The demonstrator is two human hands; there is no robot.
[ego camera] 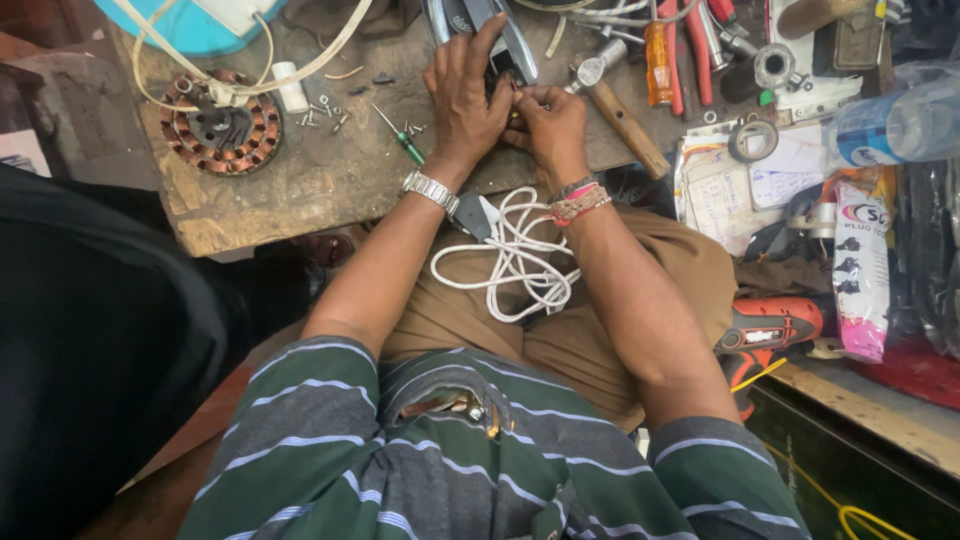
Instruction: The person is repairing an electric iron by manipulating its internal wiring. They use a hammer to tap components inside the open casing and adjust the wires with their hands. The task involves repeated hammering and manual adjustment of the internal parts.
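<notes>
— What lies nearest to you?
— The white cord (515, 255), coiled on your lap, below your fingers.
— And the hands?
— Your left hand (462, 95) presses spread fingers on the iron (505, 40); your right hand (548, 120) pinches something small beside it. I judge you need a steady grip.

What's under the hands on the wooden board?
Left hand and right hand cover a dark metal appliance; its rear end and whatever the fingers pinch are hidden.

left of my hands: bare workbench (300, 190), only a green screwdriver (400, 137) and loose screws (318, 112)
right: hammer (620, 105) close, pliers (680, 50) crowding behind
lap: white cord (515, 255) coiled, possibly snagging my wrists
</notes>
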